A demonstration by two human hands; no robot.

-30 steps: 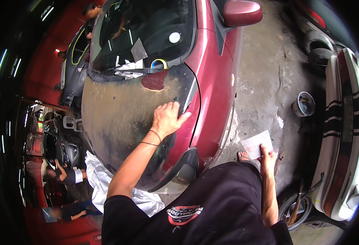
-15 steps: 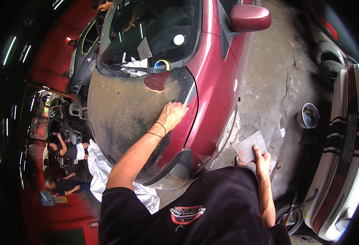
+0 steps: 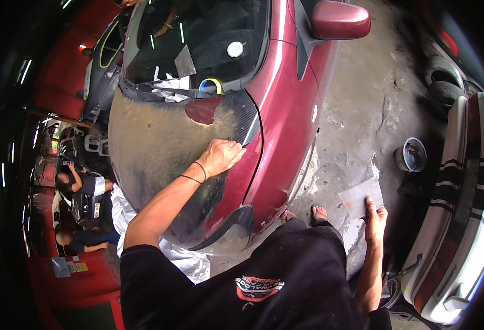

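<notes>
My left hand (image 3: 223,157) is closed, its fingertips pressed together at the right edge of a car's hood (image 3: 159,126). What it pinches, if anything, is too small to make out. Worn brown, dusty covering spreads over most of the hood, with a dark ribbed strip (image 3: 247,113) beyond my fingers. Bare maroon paint shows along the near right edge and in a torn patch (image 3: 202,111) near the windshield. Lower right, away from the car, my right hand (image 3: 376,221) grips a thin grey rectangular sheet (image 3: 360,197) by one corner, thumb on top.
A roll of tape (image 3: 211,83) and crumpled paper (image 3: 170,83) lie at the windshield base. On the floor stands a metal bucket (image 3: 411,154). A striped white bumper (image 3: 456,203) and tires (image 3: 444,91) line the right. Two people sit or crouch at left; white sheeting (image 3: 190,264) hangs under the hood.
My left hand remains closed at the hood edge, slightly nearer me along it. The grey sheet and my right hand shift rightward in view. Both my feet now show.
</notes>
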